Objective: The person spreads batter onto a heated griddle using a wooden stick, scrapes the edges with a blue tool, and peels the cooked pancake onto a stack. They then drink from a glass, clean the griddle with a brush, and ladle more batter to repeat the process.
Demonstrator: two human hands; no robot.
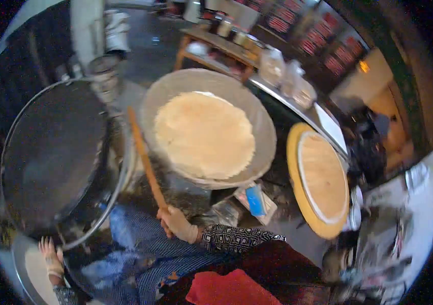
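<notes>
My right hand [178, 224] is wrapped round the lower end of a long, thin wooden stick [147, 162], which points up and away between the griddle and the round tray. Over at the lower left, my left hand [51, 256] has its fingers stretched out. It is over the edge of a metal basin [17, 267] with something pale inside, close to the rim of a large black round griddle [49, 152]. Pale, thin round flatbread [204, 134] lies in a wide, light-coloured round tray [263, 127] in front of me.
A round board with a yellow edge [305, 203] stands to the right, a tan disc on its face. Beneath the tray lies a blue and white packet [255, 200]. Plastic bags [272, 66] sit on a counter, near a wooden shelf [216, 38] with jars.
</notes>
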